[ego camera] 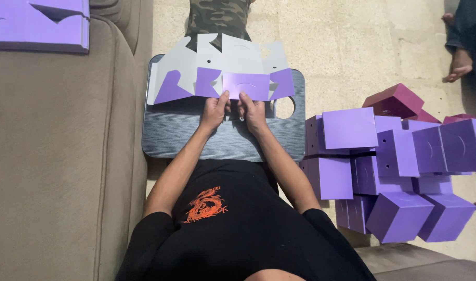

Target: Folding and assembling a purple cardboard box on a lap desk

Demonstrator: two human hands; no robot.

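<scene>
Pale tiled floor and a beige sofa frame a dark grey lap tray (175,136) where a flat box blank is being folded.

Fingers of the left hand (213,112) and the right hand (252,112) are bunched close together, thumbs up, pinching the near edge of the unfolded purple-and-grey cardboard blank (222,70), which lies flat across the tray's far half. Beside the right hand, a round hole (284,107) shows in the tray. Further right, a pile of finished purple boxes (394,171) sits on the floor with a maroon box (394,100) behind. More flat purple blanks (37,23) rest on the sofa, top left.
</scene>
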